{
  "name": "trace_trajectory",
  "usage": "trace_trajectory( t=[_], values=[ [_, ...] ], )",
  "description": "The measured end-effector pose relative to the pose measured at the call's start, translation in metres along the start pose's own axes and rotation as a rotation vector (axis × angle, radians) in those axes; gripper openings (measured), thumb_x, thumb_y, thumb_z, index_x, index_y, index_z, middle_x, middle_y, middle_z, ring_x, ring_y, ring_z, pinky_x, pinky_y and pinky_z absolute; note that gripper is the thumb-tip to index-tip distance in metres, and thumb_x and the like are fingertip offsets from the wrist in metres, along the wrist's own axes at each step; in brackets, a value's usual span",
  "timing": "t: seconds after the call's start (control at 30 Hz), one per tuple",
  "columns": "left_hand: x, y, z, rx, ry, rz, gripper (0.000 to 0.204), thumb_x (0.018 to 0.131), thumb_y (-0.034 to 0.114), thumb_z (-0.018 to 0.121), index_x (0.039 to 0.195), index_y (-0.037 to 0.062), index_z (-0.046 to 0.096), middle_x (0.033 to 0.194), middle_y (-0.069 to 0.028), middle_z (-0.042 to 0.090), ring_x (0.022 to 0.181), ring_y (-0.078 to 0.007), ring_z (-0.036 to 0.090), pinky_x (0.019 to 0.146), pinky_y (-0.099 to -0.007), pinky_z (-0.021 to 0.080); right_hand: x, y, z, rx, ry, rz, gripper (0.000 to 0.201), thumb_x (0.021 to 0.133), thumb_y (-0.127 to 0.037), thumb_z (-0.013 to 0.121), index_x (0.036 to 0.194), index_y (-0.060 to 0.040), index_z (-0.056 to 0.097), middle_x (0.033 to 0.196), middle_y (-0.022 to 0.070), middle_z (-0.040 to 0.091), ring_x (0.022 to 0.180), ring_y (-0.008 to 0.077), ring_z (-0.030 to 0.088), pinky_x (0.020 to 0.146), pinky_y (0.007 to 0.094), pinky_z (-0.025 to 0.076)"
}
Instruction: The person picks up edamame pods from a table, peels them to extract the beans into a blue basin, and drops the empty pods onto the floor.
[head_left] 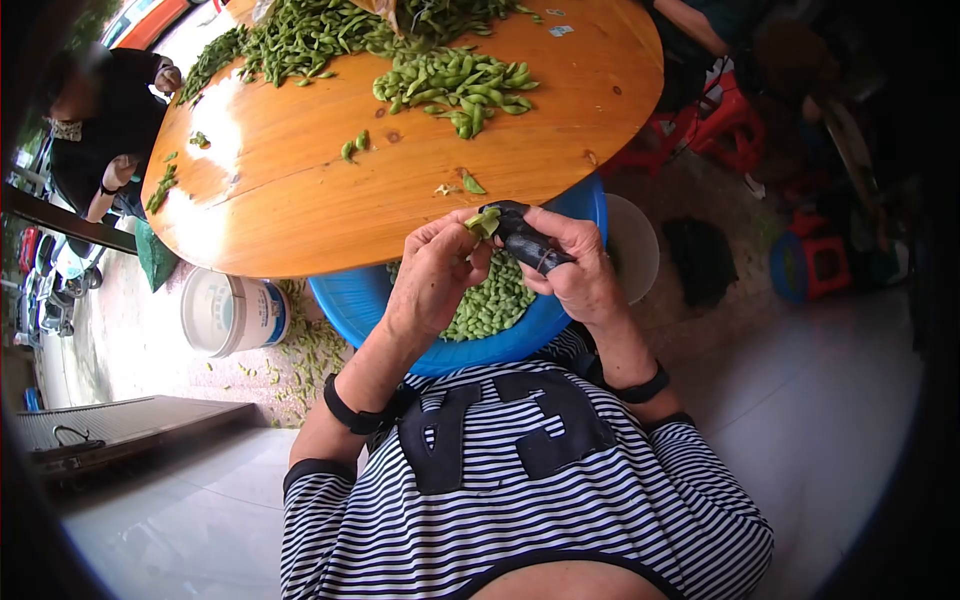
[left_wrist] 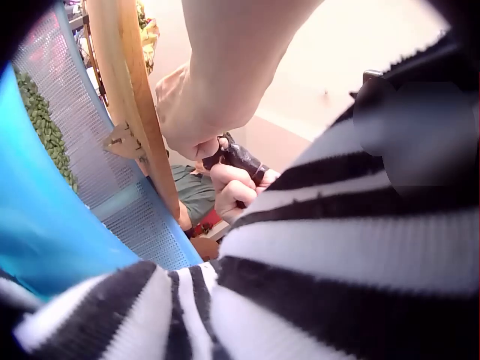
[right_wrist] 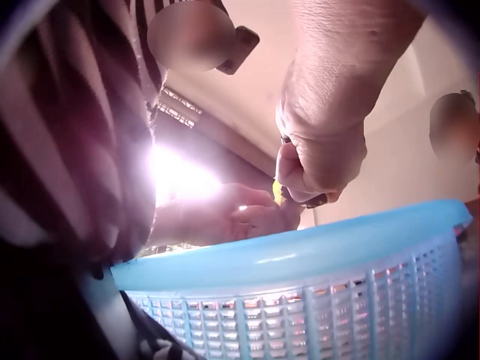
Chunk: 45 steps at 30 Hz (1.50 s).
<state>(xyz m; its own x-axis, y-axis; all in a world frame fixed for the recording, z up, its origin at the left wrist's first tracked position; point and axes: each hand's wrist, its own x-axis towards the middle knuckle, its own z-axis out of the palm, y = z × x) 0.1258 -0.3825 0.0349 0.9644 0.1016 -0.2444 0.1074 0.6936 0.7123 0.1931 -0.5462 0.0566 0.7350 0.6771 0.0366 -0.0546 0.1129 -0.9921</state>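
Note:
In front of my chest, both hands meet over a blue basket (head_left: 335, 310) of shelled green soybeans (head_left: 490, 305). My left hand (head_left: 432, 268) pinches a green soybean pod (head_left: 484, 222) between thumb and fingers. The pod's other end is at the black-covered fingertips of my right hand (head_left: 588, 275), which pinches it. A shiny black covering (head_left: 530, 240) runs along the right fingers, also in view from the left wrist. In the right wrist view, a yellow-green bit of the pod (right_wrist: 277, 190) shows between the hands.
A wooden table (head_left: 300, 215) stands ahead, its edge over the basket, with heaped pods (head_left: 460, 85) and scattered ones. A white bucket (head_left: 215, 312) stands left, pods or shells (head_left: 310, 350) strewn beside it. Another person (head_left: 110, 130) is at the table's left; red stools (head_left: 725, 125) are at right.

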Motion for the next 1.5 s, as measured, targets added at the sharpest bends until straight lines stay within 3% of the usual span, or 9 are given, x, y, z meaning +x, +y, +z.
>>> trace_trajectory(
  t=[0.2, 0.33, 0.4, 0.47, 0.73, 0.97, 1.07, 1.13, 1.5],
  values=[
    [-0.016, 0.007, -0.014, 0.783, -0.294, -0.018, 0.028, 0.083, -0.004, 0.051, 0.109, -0.0028, 0.063, 0.088, -0.0070, 0.065, 0.083, -0.0140, 0.061, 0.076, -0.0274, 0.049, -0.019, -0.024, -0.047, 0.155, 0.112, -0.019, 0.032, 0.078, 0.002, 0.043, 0.105, 0.0120, 0.058, 0.073, 0.0027, 0.053, 0.053, 0.0042, 0.041, 0.045, 0.0189, 0.033],
    [-0.016, 0.046, -0.024, 1.210, -0.485, 0.317, 0.025, 0.081, -0.009, 0.053, 0.100, -0.0007, 0.067, 0.093, -0.0071, 0.068, 0.089, -0.0143, 0.063, 0.079, -0.0267, 0.050, -0.046, -0.039, -0.108, -0.996, 0.388, -0.156, 0.034, 0.069, 0.010, 0.049, 0.103, 0.0105, 0.056, 0.084, 0.0181, 0.062, 0.081, 0.0234, 0.063, 0.071, 0.0333, 0.048],
    [0.000, 0.070, -0.039, 1.145, -0.062, 0.216, 0.018, 0.083, -0.004, 0.058, 0.097, 0.0013, 0.068, 0.093, -0.0078, 0.069, 0.084, -0.0114, 0.064, 0.071, -0.0266, 0.051, -0.054, -0.037, -0.127, -1.368, 0.470, 0.042, 0.037, 0.067, 0.010, 0.049, 0.103, 0.0099, 0.056, 0.090, 0.0266, 0.062, 0.086, 0.0404, 0.061, 0.074, 0.0411, 0.047],
    [0.035, 0.094, -0.056, 1.499, 0.274, 0.654, 0.010, 0.084, 0.002, 0.061, 0.089, 0.0040, 0.070, 0.078, -0.0081, 0.067, 0.071, -0.0148, 0.065, 0.063, -0.0277, 0.050, -0.057, -0.040, -0.127, -1.321, 0.466, 0.097, 0.037, 0.067, 0.010, 0.049, 0.103, 0.0097, 0.056, 0.092, 0.0285, 0.060, 0.088, 0.0437, 0.058, 0.075, 0.0436, 0.045],
    [0.090, 0.113, -0.081, 2.128, 0.460, 0.508, 0.015, 0.077, 0.017, 0.067, 0.076, 0.0025, 0.067, 0.078, -0.0149, 0.064, 0.076, -0.0344, 0.062, 0.071, -0.0443, 0.049, -0.034, -0.033, -0.095, -1.158, 0.395, -0.053, 0.029, 0.065, 0.009, 0.050, 0.094, 0.0069, 0.054, 0.086, 0.0259, 0.057, 0.084, 0.0451, 0.055, 0.072, 0.0437, 0.044],
    [0.089, 0.109, -0.087, 2.031, 0.465, 0.861, 0.008, 0.078, 0.007, 0.063, 0.084, 0.0050, 0.068, 0.087, -0.0117, 0.064, 0.078, -0.0273, 0.063, 0.069, -0.0371, 0.051, -0.012, -0.023, -0.059, -0.898, 0.254, -0.230, 0.036, 0.068, 0.008, 0.052, 0.102, 0.0013, 0.059, 0.079, 0.0197, 0.057, 0.071, 0.0323, 0.057, 0.066, 0.0330, 0.045],
    [0.066, 0.108, -0.056, 1.610, 0.304, 0.782, 0.008, 0.083, 0.003, 0.063, 0.089, 0.0045, 0.067, 0.082, -0.0073, 0.064, 0.070, -0.0178, 0.060, 0.063, -0.0299, 0.049, -0.008, -0.021, -0.036, -0.608, 0.182, -0.118, 0.043, 0.074, 0.010, 0.048, 0.114, -0.0001, 0.061, 0.076, 0.0087, 0.061, 0.068, 0.0124, 0.055, 0.064, 0.0246, 0.044],
    [0.040, 0.092, -0.026, 0.553, -0.089, 0.400, 0.004, 0.087, 0.003, 0.064, 0.091, 0.0010, 0.064, 0.076, -0.0045, 0.062, 0.064, -0.0108, 0.058, 0.057, -0.0237, 0.046, -0.003, -0.017, -0.018, -0.258, 0.136, -0.038, 0.041, 0.077, 0.011, 0.044, 0.112, 0.0009, 0.063, 0.073, -0.0008, 0.056, 0.059, 0.0044, 0.048, 0.053, 0.0193, 0.039],
    [0.005, 0.005, 0.007, 0.347, -0.043, 0.415, 0.003, 0.089, 0.002, 0.063, 0.089, 0.0021, 0.060, 0.079, 0.0002, 0.059, 0.067, -0.0048, 0.053, 0.059, -0.0197, 0.044, 0.003, -0.006, 0.000, 0.380, -0.111, 0.146, 0.033, 0.079, 0.007, 0.035, 0.102, 0.0073, 0.059, 0.062, -0.0031, 0.041, 0.050, 0.0030, 0.032, 0.043, 0.0189, 0.027]
  ],
)
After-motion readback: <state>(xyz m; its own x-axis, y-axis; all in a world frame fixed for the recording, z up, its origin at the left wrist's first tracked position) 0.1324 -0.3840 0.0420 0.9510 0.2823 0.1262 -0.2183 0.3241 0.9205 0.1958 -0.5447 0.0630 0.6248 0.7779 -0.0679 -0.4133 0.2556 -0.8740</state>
